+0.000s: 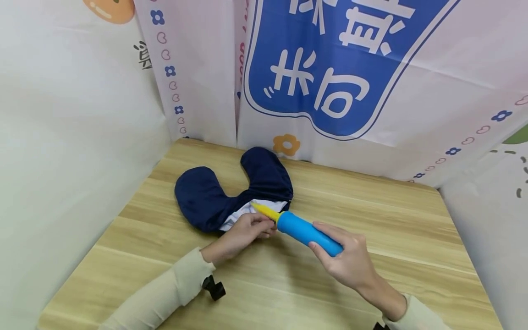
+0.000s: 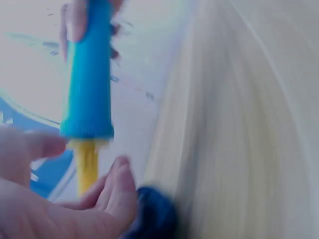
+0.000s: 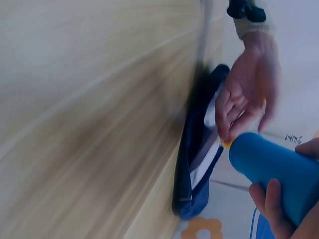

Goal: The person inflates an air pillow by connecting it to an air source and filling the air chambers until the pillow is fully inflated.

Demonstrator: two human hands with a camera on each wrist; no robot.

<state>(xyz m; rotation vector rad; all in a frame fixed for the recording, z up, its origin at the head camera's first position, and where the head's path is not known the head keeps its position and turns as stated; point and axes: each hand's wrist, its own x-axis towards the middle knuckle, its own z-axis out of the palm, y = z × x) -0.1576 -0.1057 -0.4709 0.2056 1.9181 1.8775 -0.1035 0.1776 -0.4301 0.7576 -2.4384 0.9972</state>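
Note:
A blue hand pump (image 1: pixel 303 231) with a yellow nozzle (image 1: pixel 267 211) is in the right hand (image 1: pixel 348 256), whose fingers and thumb curl round the barrel. Its nozzle points left, over a navy U-shaped neck pillow (image 1: pixel 267 176) on the table. White material (image 1: pixel 241 214) shows through the opening in the pillow's near side. The left hand (image 1: pixel 243 233) is at that opening, its fingertips right at the nozzle's base. In the left wrist view, the thumb and fingers of that hand (image 2: pixel 122 189) are bent and parted about the nozzle, with a gap showing on one side.
The wood-grain table (image 1: pixel 396 261) has white printed sheets (image 1: pixel 206 91) round its back and sides. A large blue sign print (image 1: pixel 313 101) covers the back sheet behind the pillow. Black wrist mounts (image 1: pixel 214 288) sit at the sleeve cuffs.

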